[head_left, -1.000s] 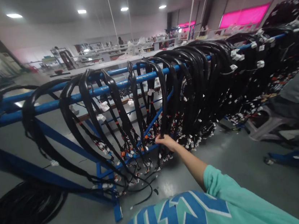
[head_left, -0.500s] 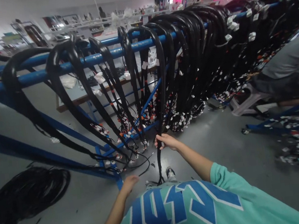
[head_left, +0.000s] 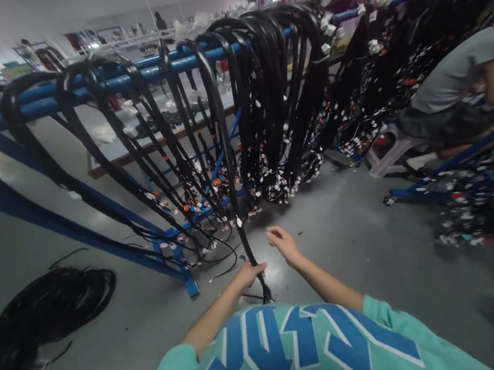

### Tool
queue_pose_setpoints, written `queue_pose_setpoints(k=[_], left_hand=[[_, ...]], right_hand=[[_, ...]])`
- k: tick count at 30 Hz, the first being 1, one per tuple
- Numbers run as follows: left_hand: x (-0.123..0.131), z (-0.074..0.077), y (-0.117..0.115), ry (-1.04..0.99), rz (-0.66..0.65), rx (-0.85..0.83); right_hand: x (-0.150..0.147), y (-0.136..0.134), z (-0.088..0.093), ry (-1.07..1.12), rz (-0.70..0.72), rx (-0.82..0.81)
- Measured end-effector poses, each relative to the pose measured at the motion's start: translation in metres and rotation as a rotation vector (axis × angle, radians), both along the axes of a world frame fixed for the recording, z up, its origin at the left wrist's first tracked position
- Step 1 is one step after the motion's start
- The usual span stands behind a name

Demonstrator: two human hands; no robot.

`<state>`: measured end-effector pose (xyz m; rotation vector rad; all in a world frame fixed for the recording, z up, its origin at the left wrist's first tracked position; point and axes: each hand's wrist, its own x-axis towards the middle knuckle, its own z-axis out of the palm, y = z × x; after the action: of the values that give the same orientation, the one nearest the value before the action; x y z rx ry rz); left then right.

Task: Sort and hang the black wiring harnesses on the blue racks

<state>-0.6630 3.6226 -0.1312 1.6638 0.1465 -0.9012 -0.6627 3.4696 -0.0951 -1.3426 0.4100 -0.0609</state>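
Note:
A black cable bundle (head_left: pixel 247 242) hangs from the blue rack and runs down toward my body, its loose wire ends near my shirt. My left hand (head_left: pixel 252 270) is wrapped round its lower part. To the right of the bundle, my right hand (head_left: pixel 280 241) is raised off it with fingers bent and apart; nothing shows in it. A small white connector (head_left: pixel 239 222) sits on the bundle above my left hand. Other black harnesses (head_left: pixel 268 86) hang over the blue rail (head_left: pixel 117 84), with white, orange and red connectors at their lower ends.
Coiled black cables (head_left: pixel 59 310) lie on the floor at left. A table (head_left: pixel 114 165) stands behind the rack. At right, a person (head_left: pixel 450 76) sits on a grey stool (head_left: pixel 385 153) beside a wheeled blue frame (head_left: pixel 414 191) with more harnesses.
My left hand has moved right and taken hold of the cable bundle. My right hand has let go of it and moved off to the right. The view has shifted slightly.

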Motion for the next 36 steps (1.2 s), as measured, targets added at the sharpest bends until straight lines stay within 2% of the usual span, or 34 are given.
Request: queue_pose_setpoints(k=[1,2,4,6,8,10,13,16,19,22,25,27,31,33,36], left_hand=[[-0.012,0.005,-0.017,0.014,0.023,-0.002],[-0.024,0.011,-0.035,0.031,0.038,-0.007],[-0.046,0.025,-0.073,0.073,0.042,-0.050],[-0.067,0.041,-0.109,0.126,0.018,-0.136],[-0.084,0.058,-0.138,0.186,-0.019,-0.233],[-0.098,0.075,-0.158,0.249,-0.053,-0.317],[-0.109,0.097,-0.174,0.324,-0.073,-0.403],[-0.111,0.108,-0.180,0.344,-0.048,-0.461],[-0.108,0.110,-0.187,0.336,-0.030,-0.491],[-0.103,0.107,-0.197,0.368,0.027,-0.501],[-0.101,0.103,-0.206,0.401,0.118,-0.471],[-0.103,0.101,-0.209,0.386,0.108,-0.394],[-0.110,0.103,-0.208,0.351,-0.121,-0.195],[-0.113,0.107,-0.207,0.272,-0.229,-0.168],[-0.113,0.120,-0.208,0.134,-0.296,-0.187]], right_hand=[[-0.028,-0.014,-0.008,0.015,-0.006,-0.025],[-0.058,-0.027,-0.016,0.054,0.062,-0.015],[-0.119,-0.045,-0.031,0.227,0.299,0.124],[-0.174,-0.056,-0.041,0.327,0.427,0.289],[-0.211,-0.064,-0.042,0.269,0.417,0.457],[-0.229,-0.077,-0.035,0.096,0.249,0.556],[-0.230,-0.110,-0.012,-0.147,-0.086,0.567],[-0.222,-0.152,0.016,-0.233,-0.240,0.602],[-0.219,-0.191,0.042,-0.297,-0.373,0.540],[-0.216,-0.210,0.065,-0.332,-0.290,0.385],[-0.209,-0.213,0.081,-0.347,-0.180,0.160],[-0.206,-0.213,0.088,-0.367,-0.100,0.038],[-0.203,-0.221,0.093,-0.423,0.105,-0.129],[-0.202,-0.227,0.093,-0.435,0.159,-0.181],[-0.200,-0.233,0.093,-0.429,0.187,-0.195]])
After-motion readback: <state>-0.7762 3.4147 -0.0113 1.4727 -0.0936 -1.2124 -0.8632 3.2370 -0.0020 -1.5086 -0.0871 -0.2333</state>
